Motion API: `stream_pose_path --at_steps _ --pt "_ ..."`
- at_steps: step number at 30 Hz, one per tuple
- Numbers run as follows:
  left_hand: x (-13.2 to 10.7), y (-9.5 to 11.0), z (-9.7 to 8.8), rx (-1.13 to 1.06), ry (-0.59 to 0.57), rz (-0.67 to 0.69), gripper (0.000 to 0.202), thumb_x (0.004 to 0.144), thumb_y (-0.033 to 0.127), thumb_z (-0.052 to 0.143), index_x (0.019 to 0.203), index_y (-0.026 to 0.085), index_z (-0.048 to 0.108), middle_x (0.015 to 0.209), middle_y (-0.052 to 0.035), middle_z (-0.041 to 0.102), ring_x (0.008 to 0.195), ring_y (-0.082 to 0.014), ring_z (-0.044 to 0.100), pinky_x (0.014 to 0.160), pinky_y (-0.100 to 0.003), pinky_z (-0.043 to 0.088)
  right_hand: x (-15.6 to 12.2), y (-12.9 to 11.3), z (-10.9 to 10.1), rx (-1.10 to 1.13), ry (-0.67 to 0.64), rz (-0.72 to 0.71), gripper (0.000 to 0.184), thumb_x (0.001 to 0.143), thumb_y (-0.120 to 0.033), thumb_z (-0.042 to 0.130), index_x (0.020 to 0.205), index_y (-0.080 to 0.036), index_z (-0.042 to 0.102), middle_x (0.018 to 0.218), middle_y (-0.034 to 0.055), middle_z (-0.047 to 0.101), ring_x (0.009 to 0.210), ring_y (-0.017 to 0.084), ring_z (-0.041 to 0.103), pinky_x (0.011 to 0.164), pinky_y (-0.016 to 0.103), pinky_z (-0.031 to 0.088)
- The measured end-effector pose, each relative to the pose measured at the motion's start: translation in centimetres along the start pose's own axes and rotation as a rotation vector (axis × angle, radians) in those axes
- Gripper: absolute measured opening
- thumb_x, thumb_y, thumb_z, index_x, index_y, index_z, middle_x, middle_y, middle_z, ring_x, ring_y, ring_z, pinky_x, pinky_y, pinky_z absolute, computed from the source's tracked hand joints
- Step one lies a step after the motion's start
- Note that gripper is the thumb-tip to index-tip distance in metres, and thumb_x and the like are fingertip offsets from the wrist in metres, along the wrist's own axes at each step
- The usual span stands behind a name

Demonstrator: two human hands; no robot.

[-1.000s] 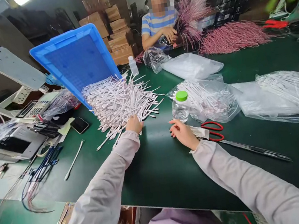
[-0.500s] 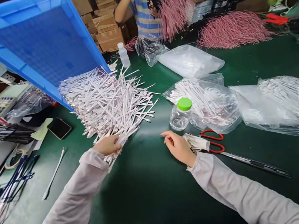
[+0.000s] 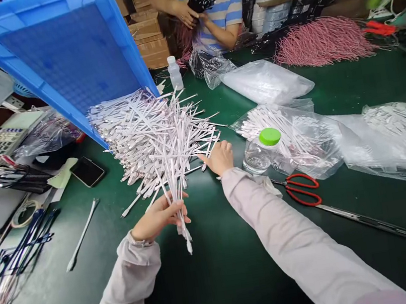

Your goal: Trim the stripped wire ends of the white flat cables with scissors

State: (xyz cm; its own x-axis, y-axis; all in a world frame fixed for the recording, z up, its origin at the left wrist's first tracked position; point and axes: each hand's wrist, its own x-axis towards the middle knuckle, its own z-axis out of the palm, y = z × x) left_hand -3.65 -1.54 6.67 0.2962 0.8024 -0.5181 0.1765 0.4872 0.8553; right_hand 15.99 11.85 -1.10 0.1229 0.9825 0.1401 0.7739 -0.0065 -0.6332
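A bundle of thin white cables [image 3: 173, 176] is gripped in my left hand [image 3: 159, 217], its connector ends hanging down past my fingers. Behind it spreads a large loose pile of white cables [image 3: 139, 131], spilling from in front of a tilted blue crate [image 3: 67, 60]. My right hand [image 3: 221, 158] is at the pile's right edge, its thumb out toward a few cable ends and apart from the bent fingers. No cable shows held in it. Just right of it stands a clear jar with a green lid [image 3: 270, 137].
Red-handled scissors [image 3: 304, 190] and long tweezers [image 3: 366, 221] lie to the right. Bagged white cables [image 3: 293, 141] are beyond the jar. At left are a phone [image 3: 87, 171] and a single cable [image 3: 82, 236]. Across the table, a person [image 3: 222, 12] handles dark-ended wires.
My left hand has lifted a bundle off the pile and moved right and nearer. My right hand has reached forward to the pile's edge. The co-worker's wire bundle has shifted left.
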Motion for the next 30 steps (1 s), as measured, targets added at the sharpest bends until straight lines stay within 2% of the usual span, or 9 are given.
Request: stream_pose_path --at_steps 4,8,11,14,19,22,25,27,30 --pt "0.2 -2.0 0.3 -0.15 0.038 -0.008 0.051 0.066 0.055 0.075 0.094 0.018 0.053 0.072 0.0013 0.058 0.071 -0.0189 0.068 0.052 -0.023 0.047 0.7 -1.3 -0.5 -0.103 -0.191 -0.019 0.031 0.077 -0.025 0.067 0.1 -0.007 0.058 0.113 0.0273 0.055 0.117 0.04 0.044 0.095 0.054 0.035" --pt "1.3 -3.0 0.6 -0.246 0.014 -0.032 0.048 0.064 0.049 0.078 0.089 0.017 0.054 0.08 -0.0029 0.065 0.086 -0.0219 0.069 0.056 -0.021 0.046 -2.5 -0.4 -2.7 -0.126 -0.418 -0.036 0.003 0.076 -0.014 0.06 0.078 -0.015 0.06 0.09 0.0178 0.065 0.095 0.032 0.06 0.082 0.043 0.043" --pt "2.5 -3.3 1.0 -0.282 -0.034 -0.049 0.047 0.066 0.045 0.079 0.096 0.017 0.056 0.083 -0.0037 0.067 0.086 -0.0202 0.068 0.063 -0.023 0.048 -6.2 0.6 -5.2 -0.087 -0.55 -0.036 0.015 0.079 -0.016 0.055 0.065 -0.019 0.051 0.073 0.0105 0.064 0.075 0.026 0.064 0.072 0.036 0.044" --pt "3.6 -3.2 1.7 -0.263 -0.053 -0.077 0.045 0.066 0.042 0.08 0.094 0.015 0.059 0.079 -0.0028 0.065 0.08 -0.018 0.068 0.067 -0.025 0.049 -9.8 1.5 -7.9 0.028 -0.689 0.001 0.023 0.089 -0.028 0.044 0.067 -0.022 0.043 0.062 0.002 0.061 0.05 0.015 0.057 0.055 0.029 0.043" --pt "4.9 -3.1 4.4 -0.21 -0.166 -0.127 0.045 0.067 0.05 0.076 0.085 0.01 0.065 0.073 -0.0036 0.061 0.068 -0.0135 0.064 0.058 -0.022 0.046 -15.3 2.4 -10.2 0.63 -0.839 0.231 0.027 0.093 -0.047 0.037 0.081 -0.023 0.036 0.071 -0.0018 0.064 0.04 0.007 0.045 0.039 0.021 0.034" --pt "5.0 -3.2 6.3 -0.227 -0.233 -0.116 0.049 0.065 0.052 0.077 0.086 0.009 0.067 0.073 -0.003 0.061 0.062 -0.009 0.059 0.049 -0.018 0.041 -18.4 2.5 -9.8 0.67 -0.897 0.289 0.031 0.092 -0.052 0.039 0.088 -0.022 0.039 0.068 -0.0024 0.062 0.043 0.009 0.053 0.04 0.021 0.039" --pt "4.6 -3.6 7.7 -0.215 -0.292 -0.094 0.048 0.064 0.046 0.08 0.096 0.011 0.069 0.082 -0.005 0.066 0.06 -0.0067 0.056 0.048 -0.016 0.041 -20.6 2.5 -9.4 0.693 -0.94 0.265 0.036 0.093 -0.053 0.037 0.095 -0.019 0.048 0.075 0.0017 0.065 0.056 0.013 0.063 0.049 0.025 0.048" --pt "4.1 -4.0 8.2 -0.214 -0.345 -0.082 0.043 0.066 0.043 0.079 0.091 0.01 0.069 0.088 -0.0075 0.069 0.058 -0.0065 0.056 0.046 -0.016 0.042 -21.0 2.6 -9.5 0.636 -0.95 0.197 0.042 0.094 -0.053 0.035 0.085 -0.017 0.054 0.076 0.0041 0.066 0.062 0.015 0.064 0.058 0.028 0.051" --pt "3.1 -4.7 8.6 -0.232 -0.395 -0.065 0.04 0.069 0.045 0.076 0.086 0.009 0.067 0.078 -0.0075 0.07 0.052 -0.0077 0.057 0.039 -0.015 0.038 -20.1 3.3 -10.5 0.528 -0.967 0.119 0.049 0.093 -0.055 0.038 0.069 -0.017 0.057 0.067 0.0044 0.065 0.062 0.016 0.062 0.064 0.03 0.05"
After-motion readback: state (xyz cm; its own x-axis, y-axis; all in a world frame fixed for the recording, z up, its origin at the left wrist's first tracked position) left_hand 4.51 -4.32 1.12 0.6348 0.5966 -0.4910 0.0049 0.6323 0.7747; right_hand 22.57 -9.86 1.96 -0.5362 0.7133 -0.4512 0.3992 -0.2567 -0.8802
